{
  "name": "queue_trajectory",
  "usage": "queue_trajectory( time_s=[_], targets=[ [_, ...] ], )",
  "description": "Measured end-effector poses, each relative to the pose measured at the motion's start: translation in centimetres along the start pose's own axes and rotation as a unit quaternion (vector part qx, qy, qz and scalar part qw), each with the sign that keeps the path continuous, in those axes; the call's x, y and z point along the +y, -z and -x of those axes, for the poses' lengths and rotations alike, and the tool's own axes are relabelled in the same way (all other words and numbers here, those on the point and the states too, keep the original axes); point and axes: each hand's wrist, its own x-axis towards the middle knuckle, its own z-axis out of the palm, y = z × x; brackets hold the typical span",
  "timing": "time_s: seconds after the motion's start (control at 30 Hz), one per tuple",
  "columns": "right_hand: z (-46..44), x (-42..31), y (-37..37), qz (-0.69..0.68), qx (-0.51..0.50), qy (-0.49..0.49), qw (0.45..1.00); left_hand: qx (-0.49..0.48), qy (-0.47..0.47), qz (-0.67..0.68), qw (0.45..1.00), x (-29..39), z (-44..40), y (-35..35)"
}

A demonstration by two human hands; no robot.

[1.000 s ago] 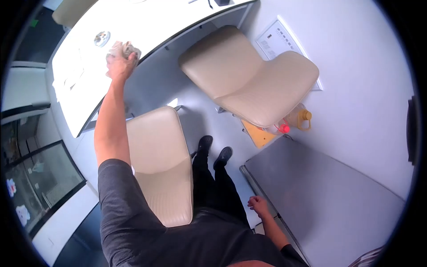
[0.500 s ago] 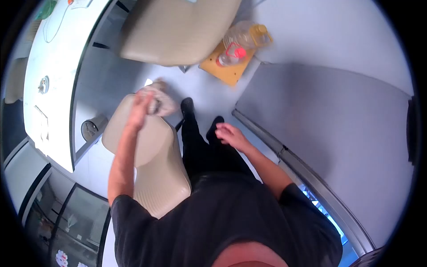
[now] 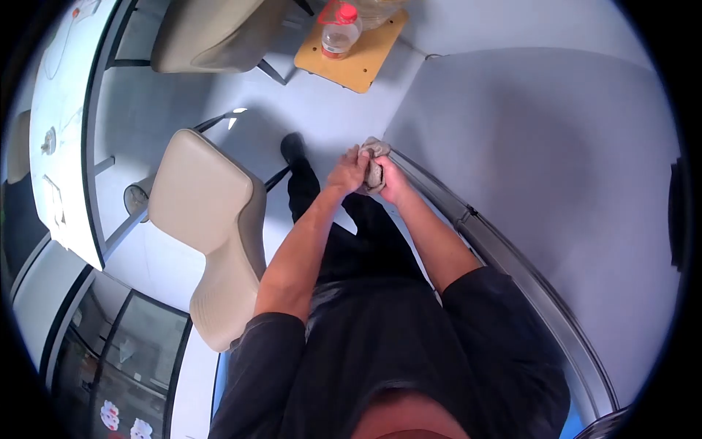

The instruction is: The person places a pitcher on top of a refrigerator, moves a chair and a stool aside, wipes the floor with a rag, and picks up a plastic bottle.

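Observation:
A bunched, greyish-beige cloth (image 3: 376, 148) is between my two hands in front of my legs. My left hand (image 3: 348, 173) is closed around the cloth's left side. From the right, my right hand (image 3: 394, 180) grips the same cloth, its fingers partly hidden behind the folds. Both hands are close together, next to the metal rail at the foot of the grey panel. To the left of my left arm stands a beige chair (image 3: 201, 175), which neither hand touches.
A yellow wooden stool (image 3: 358, 62) ahead carries a red-capped plastic bottle (image 3: 341, 36) and a larger clear container (image 3: 376, 11). Another beige chair (image 3: 212, 36) stands at upper left. A white table (image 3: 62, 146) runs along the left; the grey panel (image 3: 526, 161) borders the right.
My left hand has carried the cloth from above the chair seat rightward to my right hand, which now grips it too. The view has shifted, with the stool and chairs appearing higher or further left.

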Motion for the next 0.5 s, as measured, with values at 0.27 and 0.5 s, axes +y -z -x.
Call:
queue_trajectory(
  time_s=[0.27,0.5],
  targets=[
    [-16.6,2.1,6.8,0.038,0.115,0.072,0.990,0.456,-0.215,-0.043,0.863,-2.9,-11.7,7.3],
    [-27.9,0.0,6.8,0.149,0.193,0.133,0.961,0.572,-0.334,-0.014,0.749,-3.6,-19.3,5.3]
  ],
)
